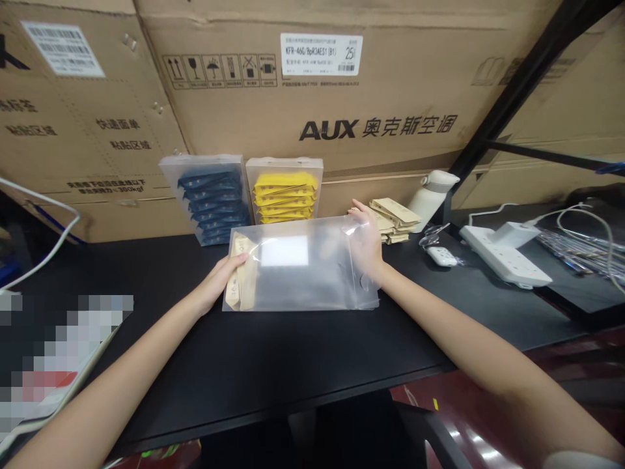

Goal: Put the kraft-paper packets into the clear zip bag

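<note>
A clear plastic box (303, 277) lies flat on the black table (273, 365) in front of me. A beige sachet (240, 270) sits inside its left end. My left hand (222, 277) grips the box's left end, with fingers curled over the sachet end. My right hand (367, 244) rests on the right end of the box, fingers stretched out and pressing on its flap. Just behind my right hand lies a pile of beige sachets (393, 218).
Two clear boxes stand against the cartons behind: one with blue sachets (212, 198), one with yellow sachets (284, 192). A white bottle (432, 195), a small remote (442, 256) and a white power strip (505, 254) lie to the right. Large cardboard cartons (342, 98) form the back wall.
</note>
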The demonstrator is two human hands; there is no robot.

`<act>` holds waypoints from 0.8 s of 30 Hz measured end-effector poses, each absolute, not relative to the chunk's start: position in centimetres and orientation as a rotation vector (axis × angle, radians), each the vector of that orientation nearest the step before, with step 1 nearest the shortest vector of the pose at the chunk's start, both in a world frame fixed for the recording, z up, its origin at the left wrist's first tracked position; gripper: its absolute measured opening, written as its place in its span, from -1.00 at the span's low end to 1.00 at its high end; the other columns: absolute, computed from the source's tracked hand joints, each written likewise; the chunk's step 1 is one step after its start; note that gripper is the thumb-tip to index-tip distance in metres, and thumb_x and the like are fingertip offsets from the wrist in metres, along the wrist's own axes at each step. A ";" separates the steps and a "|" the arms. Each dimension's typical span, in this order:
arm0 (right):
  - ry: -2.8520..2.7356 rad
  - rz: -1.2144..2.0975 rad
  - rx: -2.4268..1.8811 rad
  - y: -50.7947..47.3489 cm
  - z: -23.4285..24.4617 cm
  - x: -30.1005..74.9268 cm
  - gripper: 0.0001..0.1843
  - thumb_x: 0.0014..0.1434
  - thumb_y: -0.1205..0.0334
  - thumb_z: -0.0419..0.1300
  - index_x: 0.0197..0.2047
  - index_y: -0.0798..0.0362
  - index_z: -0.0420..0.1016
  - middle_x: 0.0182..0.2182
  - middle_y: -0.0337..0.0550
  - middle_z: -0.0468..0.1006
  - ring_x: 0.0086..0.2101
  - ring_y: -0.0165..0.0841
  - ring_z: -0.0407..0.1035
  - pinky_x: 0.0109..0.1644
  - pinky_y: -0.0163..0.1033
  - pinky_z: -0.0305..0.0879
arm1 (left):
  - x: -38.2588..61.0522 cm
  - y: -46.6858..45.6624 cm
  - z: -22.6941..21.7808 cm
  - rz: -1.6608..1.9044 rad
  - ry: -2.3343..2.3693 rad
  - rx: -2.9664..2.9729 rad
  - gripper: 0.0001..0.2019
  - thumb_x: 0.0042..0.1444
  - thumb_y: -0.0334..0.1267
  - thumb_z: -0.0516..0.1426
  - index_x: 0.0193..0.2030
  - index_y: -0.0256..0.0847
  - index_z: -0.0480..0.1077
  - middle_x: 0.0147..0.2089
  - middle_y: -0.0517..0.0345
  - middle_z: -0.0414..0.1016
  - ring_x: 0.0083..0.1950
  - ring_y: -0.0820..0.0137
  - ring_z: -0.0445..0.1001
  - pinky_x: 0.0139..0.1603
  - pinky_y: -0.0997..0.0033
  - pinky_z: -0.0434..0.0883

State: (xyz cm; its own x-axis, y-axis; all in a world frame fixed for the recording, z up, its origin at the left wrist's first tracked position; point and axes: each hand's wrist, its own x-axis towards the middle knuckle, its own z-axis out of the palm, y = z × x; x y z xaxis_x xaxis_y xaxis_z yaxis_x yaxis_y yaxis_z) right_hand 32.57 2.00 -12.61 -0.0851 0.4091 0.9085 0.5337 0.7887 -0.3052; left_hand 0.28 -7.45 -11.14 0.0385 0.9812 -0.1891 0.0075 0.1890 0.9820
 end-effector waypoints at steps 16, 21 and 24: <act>-1.690 -0.089 -0.770 1.7 -12.5 32.5 -0.68 0.28 0.05 0.12 0.05 -0.01 0.35 0.17 0.08 0.40 0.12 -0.17 0.35 0.26 0.15 0.25 | 0.6 -7.6 -11.0 1.045 1.260 1.046 -0.58 0.07 0.09 0.23 -0.14 -0.24 0.55 -0.21 0.10 0.70 -0.20 0.23 0.63 -0.17 0.39 0.51; -1.705 -0.099 -0.751 2.2 -12.9 32.6 -0.66 0.27 0.05 0.15 0.09 -0.13 0.32 0.17 -0.03 0.41 0.15 -0.11 0.33 0.27 0.27 0.22 | 0.3 -7.5 -11.0 1.044 1.283 1.084 -0.52 0.08 0.11 0.21 -0.07 -0.26 0.53 -0.17 0.06 0.70 -0.17 0.22 0.63 -0.16 0.39 0.50; -1.722 -0.086 -0.754 2.4 -13.0 32.8 -0.66 0.27 0.04 0.14 0.11 -0.22 0.31 0.17 -0.08 0.40 0.17 -0.09 0.32 0.26 0.27 0.24 | 0.3 -7.4 -11.0 1.052 1.297 1.122 -0.50 0.08 0.12 0.21 -0.05 -0.28 0.52 -0.15 0.05 0.69 -0.16 0.21 0.62 -0.16 0.39 0.49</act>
State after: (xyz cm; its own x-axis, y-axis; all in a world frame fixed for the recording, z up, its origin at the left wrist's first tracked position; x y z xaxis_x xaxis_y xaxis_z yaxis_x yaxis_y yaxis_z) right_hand 32.80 2.41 -13.02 -0.0964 0.4356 0.8950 0.5222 0.7876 -0.3271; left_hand 0.31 -7.43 -11.04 0.0164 0.9859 -0.1667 0.0402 0.1659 0.9853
